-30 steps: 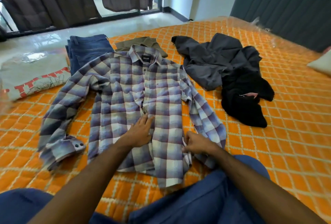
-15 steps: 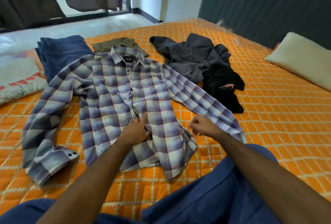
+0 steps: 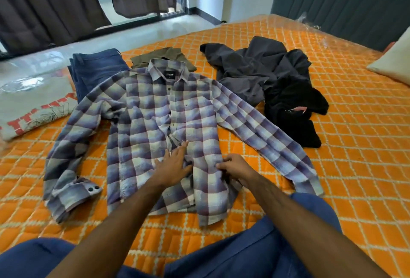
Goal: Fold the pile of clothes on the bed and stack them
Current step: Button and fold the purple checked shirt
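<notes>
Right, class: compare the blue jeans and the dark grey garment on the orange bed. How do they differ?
The blue jeans lie folded in a neat stack; the dark grey garment lies crumpled and unfolded. The jeans sit left of the plaid shirt, the grey garment to its right, touching a black garment. Both rest on the orange bed.

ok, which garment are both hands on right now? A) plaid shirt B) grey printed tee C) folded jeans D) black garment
A: the left hand lies flat on the front of the plaid shirt while the right hand pinches its fabric near the side hem; nothing else on the bed is being touched.
</notes>
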